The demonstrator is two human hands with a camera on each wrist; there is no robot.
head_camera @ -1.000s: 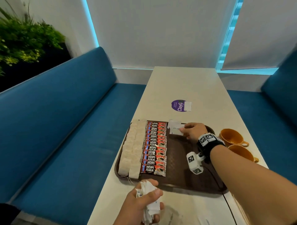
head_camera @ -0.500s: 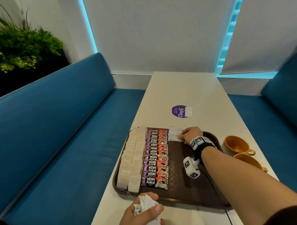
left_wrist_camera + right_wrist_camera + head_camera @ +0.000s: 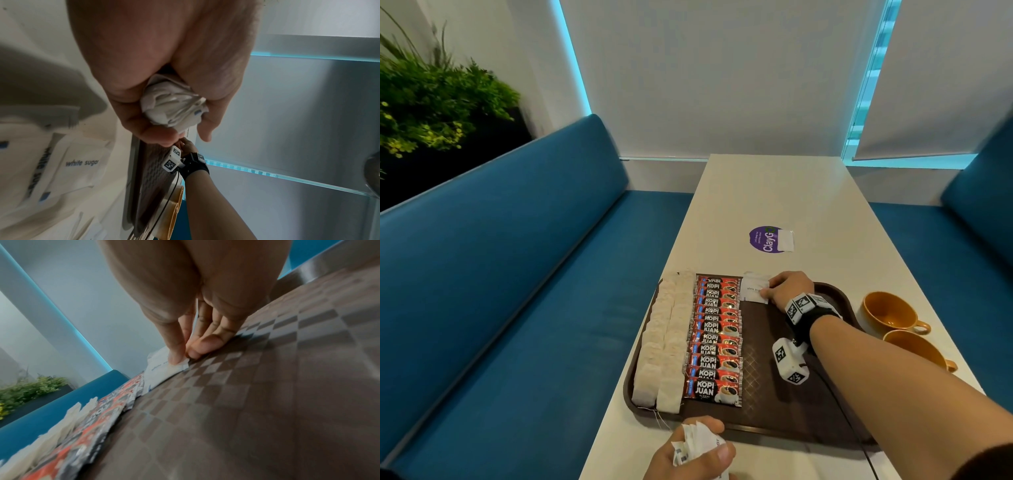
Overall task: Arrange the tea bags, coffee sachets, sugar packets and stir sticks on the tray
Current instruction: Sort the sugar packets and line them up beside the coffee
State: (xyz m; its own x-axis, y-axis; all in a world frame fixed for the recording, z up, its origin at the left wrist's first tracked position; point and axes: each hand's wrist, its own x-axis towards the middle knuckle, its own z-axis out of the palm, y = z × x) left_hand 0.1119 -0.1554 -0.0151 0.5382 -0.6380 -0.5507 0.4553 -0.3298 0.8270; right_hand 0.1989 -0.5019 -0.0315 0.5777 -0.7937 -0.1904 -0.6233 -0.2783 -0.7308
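Note:
A brown tray (image 3: 808, 411) carries two columns of tea bags (image 3: 664, 342) along its left side. A column of red coffee sachets (image 3: 717, 339) lies beside them. At the tray's far end a white sugar packet (image 3: 753, 291) lies next to the top sachet. My right hand (image 3: 768, 292) pinches its near corner between thumb and finger, as the right wrist view shows on the packet (image 3: 162, 369). My left hand (image 3: 698, 452) hovers by the tray's near edge and grips a bunch of sugar packets (image 3: 174, 105). No stir sticks are in view.
Two orange cups (image 3: 887, 313) (image 3: 917, 349) stand on the table right of the tray. Loose white sugar packets (image 3: 82, 162) lie on the table under my left hand. A purple sticker (image 3: 767, 239) marks the table's middle. Blue benches (image 3: 500, 291) flank the table.
My right hand has set the sugar packet down flatter against the top coffee sachet. The left hand still holds its bunch. The head view has tilted slightly.

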